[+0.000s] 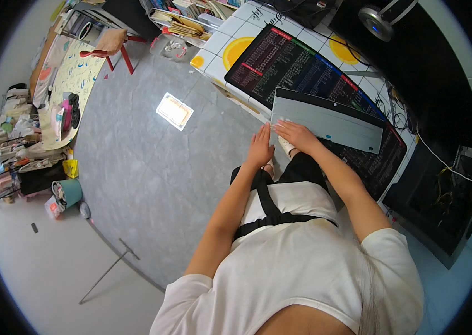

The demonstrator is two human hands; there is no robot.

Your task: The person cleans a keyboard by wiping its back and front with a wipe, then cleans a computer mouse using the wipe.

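Observation:
A flat silver-grey panel with a dark strip along its far edge [325, 118] lies on the black printed desk mat [280, 64]. My right hand [298, 135] rests at the panel's near left end, fingers stretched out flat. Just left of it, my left hand [260, 146] has its fingers straight and close together, their tips by the panel's left edge. Whether the left fingertips touch the panel I cannot tell. Neither hand is wrapped round anything.
A dark monitor [431, 61] with headphones [376, 23] stands behind the mat. An open computer case [442, 195] is at the right, with loose cables [399, 114] nearby. A red-legged stool [114, 47] and a teal bin [67, 192] stand at the left.

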